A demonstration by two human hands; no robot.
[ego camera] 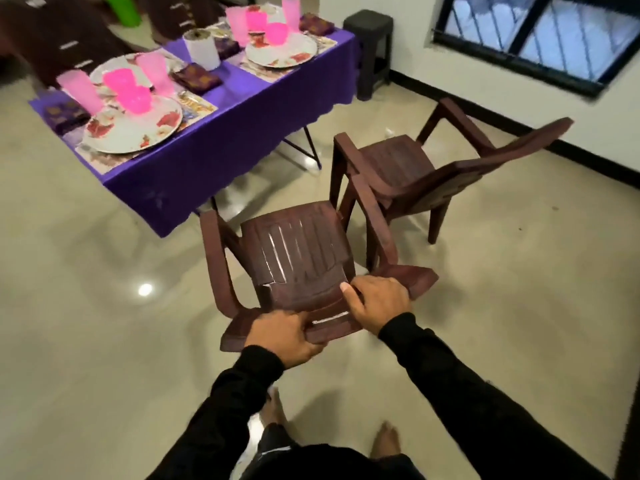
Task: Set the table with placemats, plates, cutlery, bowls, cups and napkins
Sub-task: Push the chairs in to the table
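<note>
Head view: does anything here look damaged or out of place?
Yes. The brown plastic chair that the left hand and right hand grip by its backrest has a jagged crack at the rear left of its seat. A second chair stands beside it, away from the table.

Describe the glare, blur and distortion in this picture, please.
Head view: a lamp glares off the shiny floor; the table and window are softly blurred, while both hands, left hand and right hand, on the chair look sharper; the wide lens bends the wall edges.
</note>
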